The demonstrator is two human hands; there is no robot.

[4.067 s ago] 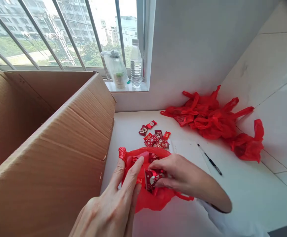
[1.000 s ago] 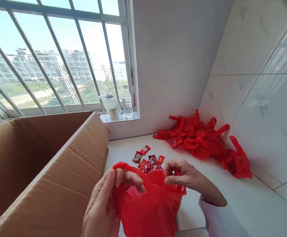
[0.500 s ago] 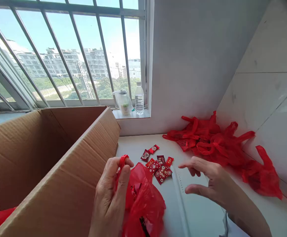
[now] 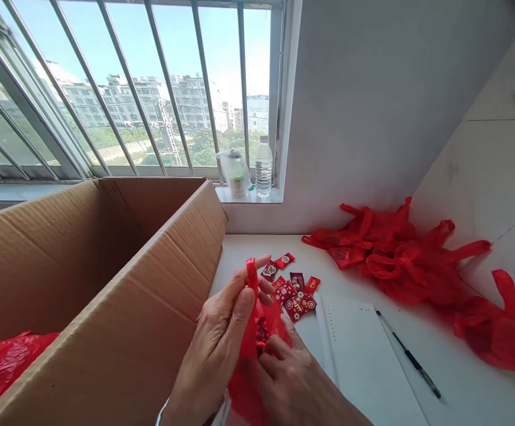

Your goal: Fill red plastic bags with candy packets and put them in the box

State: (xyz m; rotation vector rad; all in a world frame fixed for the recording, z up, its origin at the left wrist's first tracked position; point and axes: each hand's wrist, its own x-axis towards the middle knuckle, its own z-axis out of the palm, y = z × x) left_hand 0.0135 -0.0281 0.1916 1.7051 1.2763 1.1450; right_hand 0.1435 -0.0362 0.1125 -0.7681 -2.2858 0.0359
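A red plastic bag (image 4: 245, 387) hangs between my hands, its mouth partly spread with small red packets (image 4: 261, 332) showing inside. My left hand (image 4: 222, 322) is closed on one handle loop of the bag, which sticks up between thumb and fingers. Lower and to the right, my right hand (image 4: 292, 373) has its fingers curled at the bag's edge; some fingertips are hidden in the plastic. Just beyond the bag, several small red and maroon packets (image 4: 300, 305) lie loose on the white table (image 4: 239, 251).
On the left stands a big open cardboard box (image 4: 151, 302) with a red bag (image 4: 9, 367) inside. A notebook (image 4: 368, 355) and a pen (image 4: 410, 355) lie at right. Several red bags (image 4: 394, 254) are piled along the wall. A water bottle (image 4: 264, 168) stands on the windowsill.
My right hand has moved left from above the notebook, closing from an open pose onto the bag. The left hand has lifted the handle slightly rightward. The view has shifted, and the pen is now visible.
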